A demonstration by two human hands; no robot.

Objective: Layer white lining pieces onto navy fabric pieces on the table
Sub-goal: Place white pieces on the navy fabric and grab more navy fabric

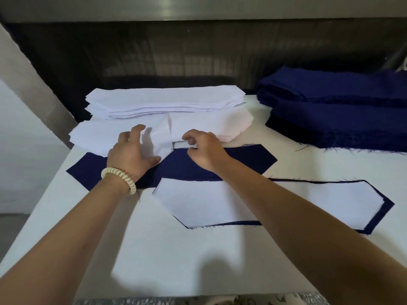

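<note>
So the person's left hand [132, 150] rests spread-fingered on a white lining piece [97, 135], and the right hand [203, 150] has its fingers curled, pinching that piece's near edge. The lining is rumpled in the middle and sits mostly past the far edge of the bare navy piece [242, 159]. The navy's near edge slips under a finished pair [209, 203]. White stack [165, 100] behind, navy stack [341, 106] far right. A wide stretch of table [154, 260] shows up front.
</note>
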